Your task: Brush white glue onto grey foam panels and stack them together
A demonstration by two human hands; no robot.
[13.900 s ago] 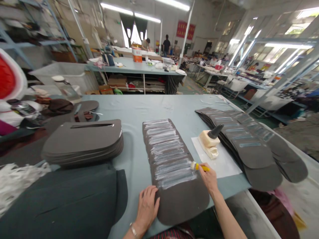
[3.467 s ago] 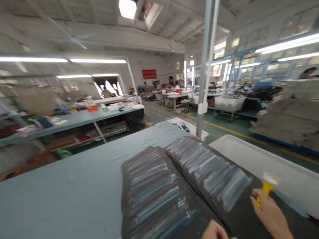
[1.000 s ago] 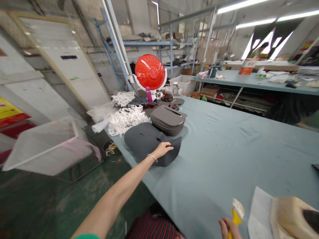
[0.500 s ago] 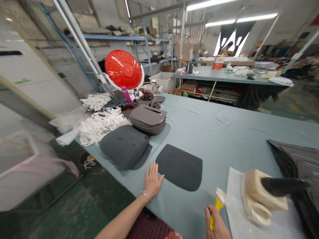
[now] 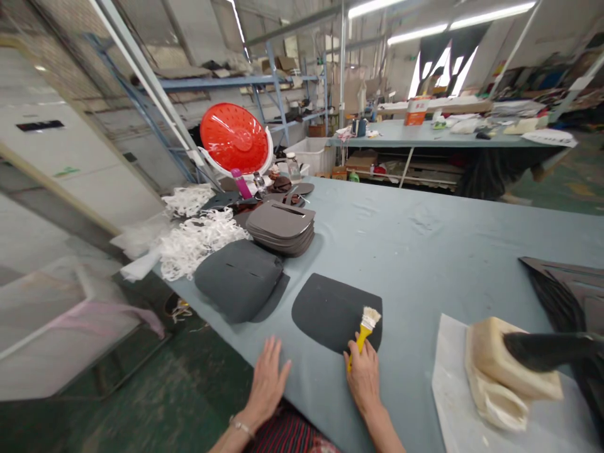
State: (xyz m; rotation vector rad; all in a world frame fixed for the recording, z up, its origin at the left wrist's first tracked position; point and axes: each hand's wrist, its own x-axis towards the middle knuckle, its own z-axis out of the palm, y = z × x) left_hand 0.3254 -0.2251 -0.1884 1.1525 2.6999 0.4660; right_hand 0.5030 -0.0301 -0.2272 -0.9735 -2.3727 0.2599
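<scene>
R hand (image 5: 365,375) is gripping the yellow brush (image 5: 366,326), its bristles showing over the R end of the dark panel (image 5: 328,309); can't tell re contact. Panel is lying flat nr the tabletop's (image 5: 453,245) near edge, long axis running more along that edge than away from it. It's sitting ahead & slightly L of the R hand, the closer one; L hand (image 5: 265,382) is holding nothing, fingers open, by that edge.
</scene>
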